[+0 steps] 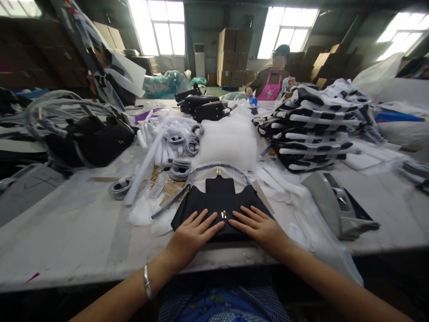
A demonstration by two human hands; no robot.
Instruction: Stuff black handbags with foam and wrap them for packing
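Note:
A black handbag (214,197) lies on the table close in front of me, its plastic-wrapped handle (231,166) arching away from me. Flat on the left part of its front rests my left hand (196,232), fingers stretched out. My right hand (259,226) presses on the right part the same way, fingers spread. Between the two hands shows a small gold clasp (224,215). A tab with a gold fitting (218,171) points up at the bag's far edge. Neither hand grips anything.
Behind the bag sits a stack of white foam sheets (228,141). Rolled straps (181,167) and white tubes lie left of it. Wrapped black bags (87,138) stand at far left; a tall pile (311,129) and a grey bag (330,203) are right. A person in a pink apron (271,85) works opposite.

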